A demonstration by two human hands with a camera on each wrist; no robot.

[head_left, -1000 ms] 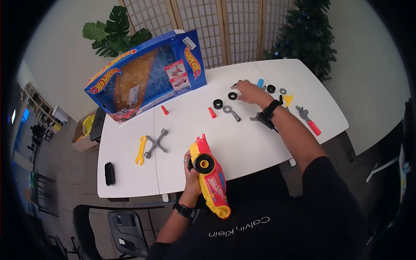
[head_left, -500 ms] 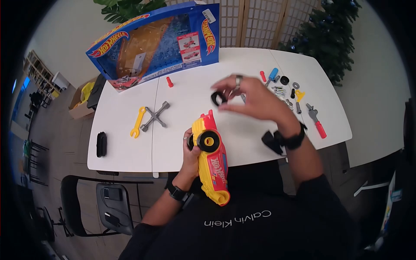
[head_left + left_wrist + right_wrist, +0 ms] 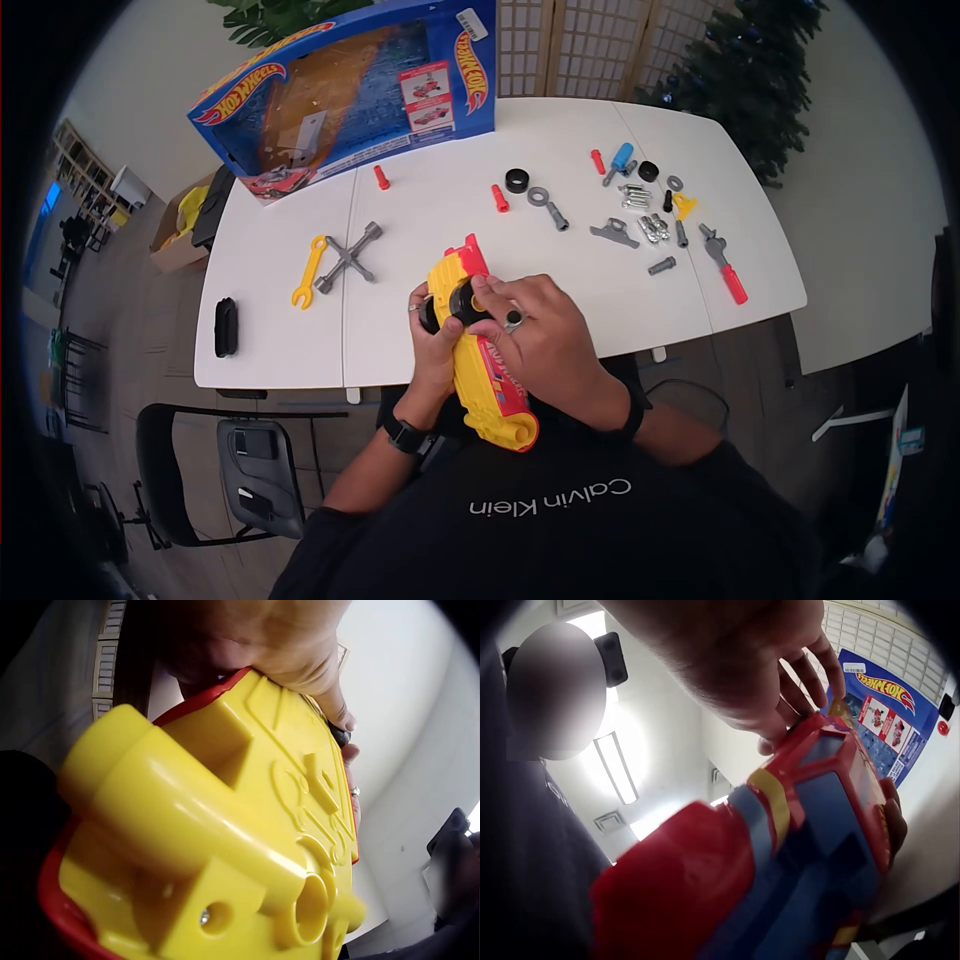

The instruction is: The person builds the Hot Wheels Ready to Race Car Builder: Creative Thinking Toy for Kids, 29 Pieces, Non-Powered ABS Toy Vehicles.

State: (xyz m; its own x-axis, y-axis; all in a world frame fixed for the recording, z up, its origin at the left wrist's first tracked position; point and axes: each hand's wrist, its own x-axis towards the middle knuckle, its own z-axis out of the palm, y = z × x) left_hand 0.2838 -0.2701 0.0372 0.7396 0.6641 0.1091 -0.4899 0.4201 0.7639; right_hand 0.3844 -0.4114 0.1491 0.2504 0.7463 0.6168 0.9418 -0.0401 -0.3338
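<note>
In the head view my left hand (image 3: 434, 345) grips a yellow and red toy car (image 3: 472, 370) around its wheeled end, thumb beside the wheel. The left wrist view shows the car's yellow underside (image 3: 262, 780) close up, with a round tube and red edge. My right hand (image 3: 545, 340) reaches across the car, thumb and fingertips curled at the black tyre (image 3: 462, 303) on its near side. Those fingers partly cover the tyre and its yellow hub. Red and blue bodywork (image 3: 817, 802) fills the right wrist view below the right hand (image 3: 757, 660).
A Hot Wheels box (image 3: 340, 95) stands at the back left. A yellow wrench (image 3: 311, 272), cross wrench (image 3: 349, 258) and black case (image 3: 227, 327) lie left. Another tyre (image 3: 516, 180), a washer (image 3: 538, 196) and bolts lie mid-table. Tools and small parts, including a red-handled tool (image 3: 724, 265), lie right.
My right hand has picked up a black tyre among the table parts and brought it down to the car's wheel. My left hand keeps hold of the car.
</note>
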